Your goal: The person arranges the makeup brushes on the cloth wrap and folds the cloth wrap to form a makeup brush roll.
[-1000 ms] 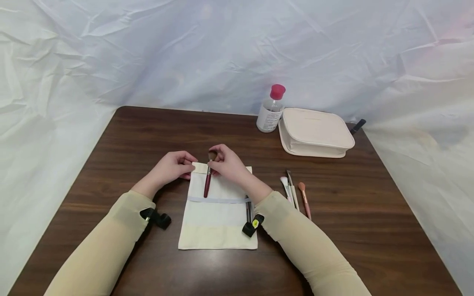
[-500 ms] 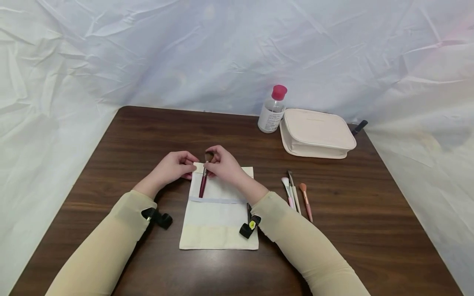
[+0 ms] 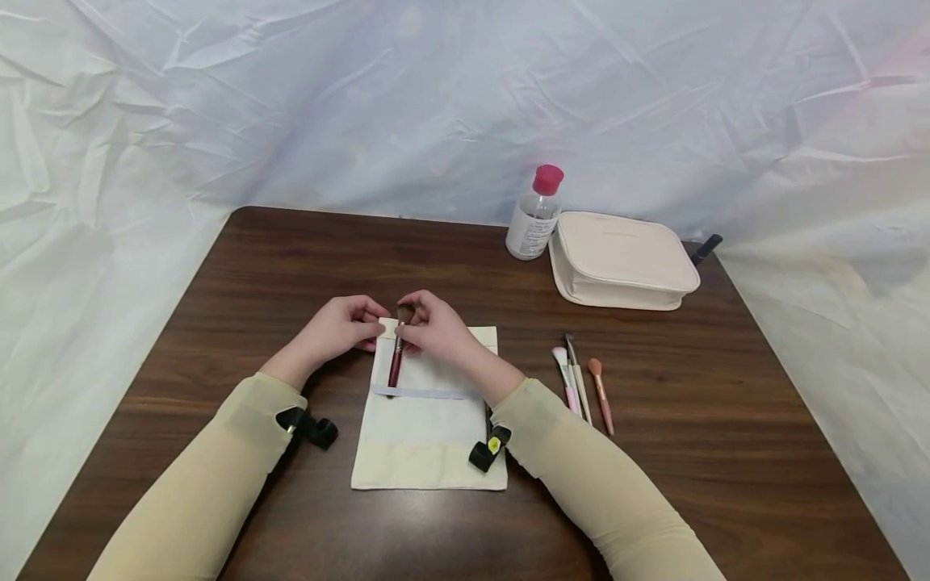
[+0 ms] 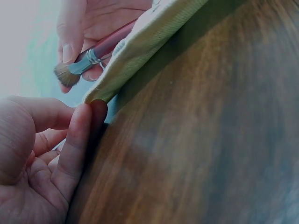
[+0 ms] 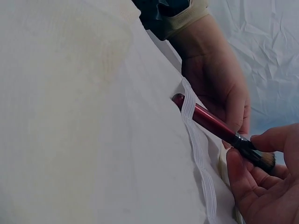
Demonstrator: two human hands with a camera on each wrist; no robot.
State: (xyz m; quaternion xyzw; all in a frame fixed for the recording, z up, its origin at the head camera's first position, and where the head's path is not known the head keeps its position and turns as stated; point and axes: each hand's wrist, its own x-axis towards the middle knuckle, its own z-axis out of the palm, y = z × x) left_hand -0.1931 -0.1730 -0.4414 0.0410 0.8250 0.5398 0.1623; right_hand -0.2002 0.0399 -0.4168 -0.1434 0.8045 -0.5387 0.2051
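A cream cloth brush roll (image 3: 421, 432) lies flat on the table, crossed by a white elastic band (image 5: 201, 161). My left hand (image 3: 340, 329) pinches its far left corner between thumb and finger, as the left wrist view shows closely. My right hand (image 3: 439, 329) pinches a makeup brush (image 5: 212, 120) at its metal collar, near the brown bristles. The dark red handle points toward me, and its tip passes under the elastic band and shows on the near side. A dark, slim brush (image 3: 488, 415) lies at the roll's right side, partly hidden by my right wrist.
Right of the roll lie a white-tipped pink brush (image 3: 565, 379), a pale-handled brush (image 3: 578, 379) and an orange-tipped brush (image 3: 601, 395). Farther back stand a red-capped bottle (image 3: 532, 226) and a cream pouch (image 3: 625, 262), with a black item (image 3: 706, 248) behind it.
My right hand has moved the makeup brush left and toward me; its handle tip has gone from the band's far edge to under the band. My left hand keeps its place.
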